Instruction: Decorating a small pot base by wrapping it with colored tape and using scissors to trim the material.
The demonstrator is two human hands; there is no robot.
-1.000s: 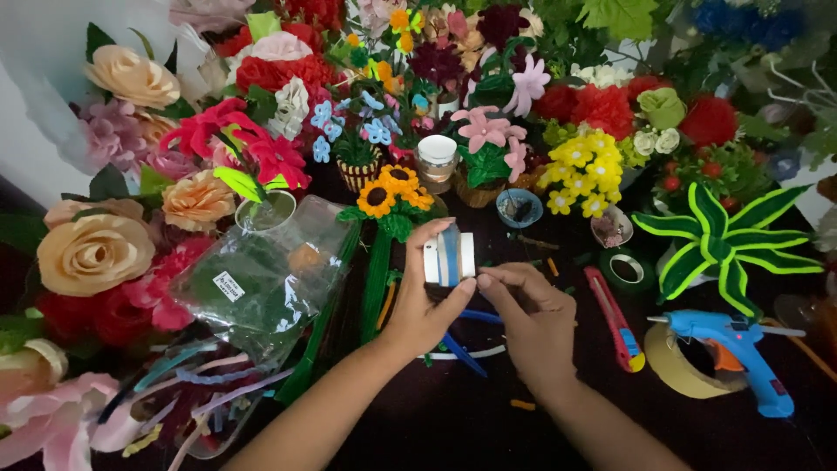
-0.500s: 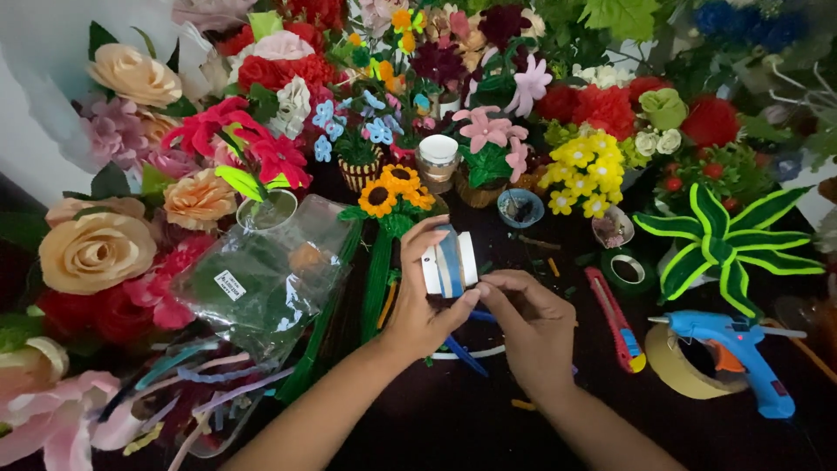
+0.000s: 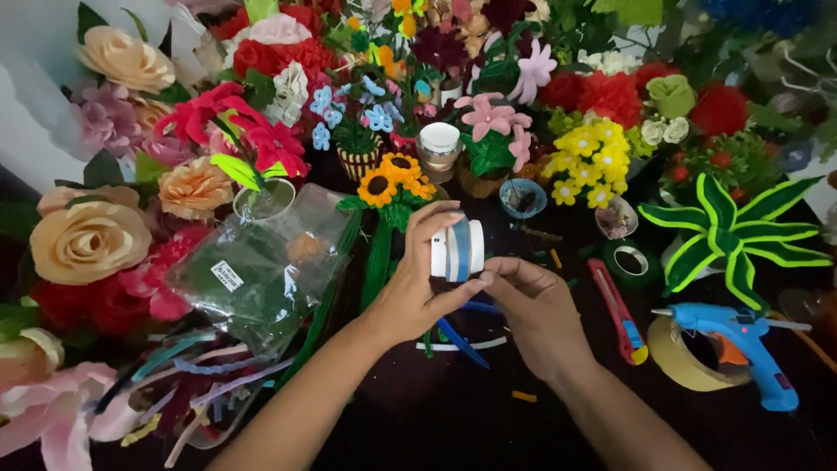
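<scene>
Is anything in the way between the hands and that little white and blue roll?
Nothing visible. The left hand already holds the white and blue roll, and the right hand touches its lower edge with its fingertips.

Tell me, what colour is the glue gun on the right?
The glue gun is bright blue with an orange trigger, seen in the head view.

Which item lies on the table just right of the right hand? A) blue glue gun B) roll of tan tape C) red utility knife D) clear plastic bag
C: the red utility knife lies lengthwise on the dark table right beside the right hand; the blue glue gun and the roll of tan tape sit farther right, and the clear plastic bag is off to the left.
</scene>
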